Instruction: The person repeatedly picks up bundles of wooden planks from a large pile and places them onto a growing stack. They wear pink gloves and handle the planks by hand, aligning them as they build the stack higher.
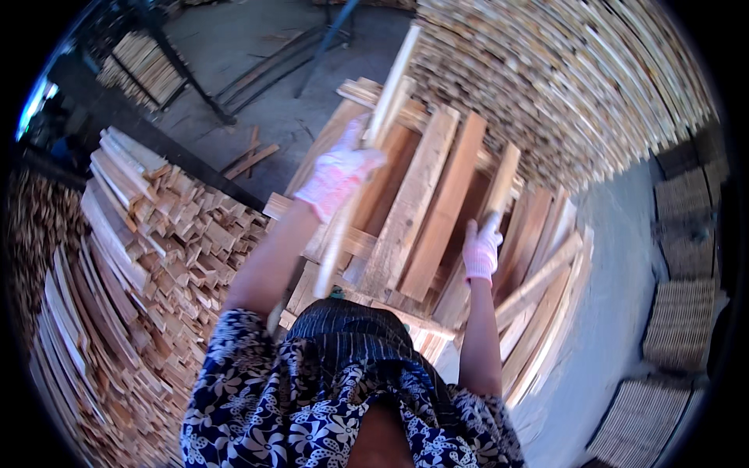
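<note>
My left hand point(342, 170), in a pale glove with pink marks, is closed around a long, narrow, light wooden slat point(395, 74). The slat stands out above a pile of loose boards and slants from the far middle toward my body. To the right, my gloved right hand point(481, 249) grips a wooden board point(502, 181) lying on the same pile, its thumb along one side. Between the hands lie a knotty tan board point(417, 195) and a reddish board point(449, 207), side by side with dark gaps around them. Both gloves are slightly blurred.
Behind the pile rises a tall stack of thin slats point(562, 86). Many stacked wood pieces point(172, 249) fill the left side. Bundles of slats point(679, 324) stand along the right, beyond the grey floor point(573, 312). Dark metal bars point(273, 62) lie at the far left.
</note>
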Demonstrator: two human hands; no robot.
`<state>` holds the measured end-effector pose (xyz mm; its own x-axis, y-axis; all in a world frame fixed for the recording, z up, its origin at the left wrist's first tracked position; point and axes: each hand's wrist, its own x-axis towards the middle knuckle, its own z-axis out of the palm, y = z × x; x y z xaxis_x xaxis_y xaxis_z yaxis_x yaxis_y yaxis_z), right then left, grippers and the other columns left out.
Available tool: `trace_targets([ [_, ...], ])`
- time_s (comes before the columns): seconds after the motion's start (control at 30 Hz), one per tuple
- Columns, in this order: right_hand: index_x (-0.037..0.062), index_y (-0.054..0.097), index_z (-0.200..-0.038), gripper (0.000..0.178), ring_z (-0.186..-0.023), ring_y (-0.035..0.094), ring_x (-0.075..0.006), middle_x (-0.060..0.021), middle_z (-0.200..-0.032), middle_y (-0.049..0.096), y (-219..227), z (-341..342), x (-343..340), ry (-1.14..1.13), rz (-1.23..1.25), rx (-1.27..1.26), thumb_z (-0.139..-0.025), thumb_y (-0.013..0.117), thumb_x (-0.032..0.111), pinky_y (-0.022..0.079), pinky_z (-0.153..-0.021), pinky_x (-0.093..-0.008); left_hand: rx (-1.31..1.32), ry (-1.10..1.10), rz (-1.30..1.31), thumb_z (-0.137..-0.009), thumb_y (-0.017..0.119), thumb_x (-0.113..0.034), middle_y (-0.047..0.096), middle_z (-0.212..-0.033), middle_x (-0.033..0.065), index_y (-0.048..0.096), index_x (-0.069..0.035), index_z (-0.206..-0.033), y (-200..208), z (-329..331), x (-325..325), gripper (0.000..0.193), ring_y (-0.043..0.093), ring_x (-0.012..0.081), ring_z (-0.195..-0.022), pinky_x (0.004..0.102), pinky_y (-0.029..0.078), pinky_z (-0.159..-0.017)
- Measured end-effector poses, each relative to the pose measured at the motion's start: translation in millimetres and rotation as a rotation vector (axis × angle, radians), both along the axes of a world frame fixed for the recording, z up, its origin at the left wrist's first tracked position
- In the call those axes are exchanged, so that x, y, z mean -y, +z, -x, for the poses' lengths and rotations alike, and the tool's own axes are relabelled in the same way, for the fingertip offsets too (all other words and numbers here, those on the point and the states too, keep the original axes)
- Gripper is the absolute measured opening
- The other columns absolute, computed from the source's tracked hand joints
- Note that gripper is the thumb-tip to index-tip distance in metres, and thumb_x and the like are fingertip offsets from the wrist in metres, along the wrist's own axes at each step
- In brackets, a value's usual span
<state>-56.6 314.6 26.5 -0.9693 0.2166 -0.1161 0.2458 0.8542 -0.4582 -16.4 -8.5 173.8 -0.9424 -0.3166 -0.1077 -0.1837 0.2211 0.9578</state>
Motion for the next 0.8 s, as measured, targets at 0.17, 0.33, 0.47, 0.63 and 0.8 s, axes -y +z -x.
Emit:
trace_targets([
  [0.17, 0.0128, 0.024, -0.16, 0.083, -0.119, 0.057, -0.054, -0.0388, -0.137, 0.045, 20.0, 11.5, 23.9, -0.008, 0.058, -0.024, -0.099, 0.049, 0.063, 0.049, -0.1, -0.055, 0.387, 0.062, 0.112, -0.082, 0.075, -0.026, 0.067, -0.108, 0.0154, 0.047, -0.015, -0.146, 5.7, -4.5, 122.5, 0.072, 0.067, 0.0216, -0.082, 0.037, 0.057, -0.07],
  [0.33, 0.0119, 0.029, -0.158, 0.09, -0.127, 0.053, -0.0539, -0.0406, -0.143, 0.041, 53.3, 9.3, 110.2, 0.082, 0.054, 0.046, -0.091, 0.06, 0.064, 0.046, -0.106, -0.0526, 0.486, -0.242, -0.057, -0.082, 0.076, -0.024, 0.062, -0.108, 0.0143, 0.056, -0.011, -0.128, -64.0, -3.2, 179.9, 0.051, 0.065, 0.026, -0.088, 0.0437, 0.058, -0.068],
  [0.47, 0.0128, 0.03, -0.158, 0.093, -0.129, 0.051, -0.0556, -0.0412, -0.146, 0.038, 56.9, 2.7, 166.8, 0.092, 0.143, 0.062, -0.087, 0.065, 0.063, 0.044, -0.109, -0.0526, 0.648, -0.35, -0.084, -0.078, 0.078, -0.023, 0.056, -0.115, 0.014, 0.047, -0.009, -0.131, -88.2, 12.5, 172.9, 0.063, 0.062, 0.0306, -0.1, 0.0532, 0.057, -0.072],
  [0.63, 0.0128, 0.028, -0.159, 0.098, -0.131, 0.05, -0.0537, -0.0392, -0.151, 0.034, 61.0, 4.4, 227.9, 0.124, 0.207, 0.096, -0.085, 0.068, 0.062, 0.045, -0.107, -0.0541, 0.732, -0.33, -0.046, -0.077, 0.079, -0.024, 0.058, -0.115, 0.0124, 0.049, -0.007, -0.131, -29.4, 5.1, 164.0, 0.064, 0.064, 0.0245, -0.099, 0.0438, 0.058, -0.075],
  [0.8, 0.0139, 0.025, -0.161, 0.099, -0.132, 0.05, -0.052, -0.0386, -0.151, 0.034, 56.0, 7.9, 247.0, 0.12, 0.236, 0.107, -0.085, 0.07, 0.059, 0.044, -0.109, -0.0516, 0.724, -0.282, -0.132, -0.074, 0.082, -0.024, 0.064, -0.111, 0.0083, 0.051, -0.004, -0.139, -35.2, 0.3, 177.8, 0.075, 0.066, 0.018, -0.095, 0.0366, 0.057, -0.078],
])
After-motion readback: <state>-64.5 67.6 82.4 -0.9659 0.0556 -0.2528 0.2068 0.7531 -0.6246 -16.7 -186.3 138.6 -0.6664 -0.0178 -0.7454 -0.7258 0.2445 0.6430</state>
